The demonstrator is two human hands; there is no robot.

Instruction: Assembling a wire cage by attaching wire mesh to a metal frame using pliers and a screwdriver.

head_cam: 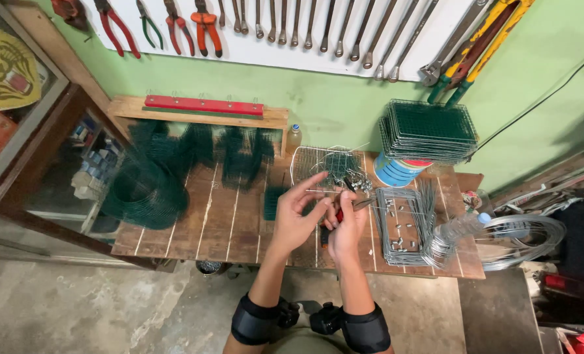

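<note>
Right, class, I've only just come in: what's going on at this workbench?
A person stands at a wooden workbench, both hands raised over it. The right hand grips red-handled pliers, and the left hand pinches a thin wire near the plier tips. Behind the hands lies a wire mesh piece. A roll of green mesh sits to the left, bent wire frames to the right, and stacked mesh panels at the back.
</note>
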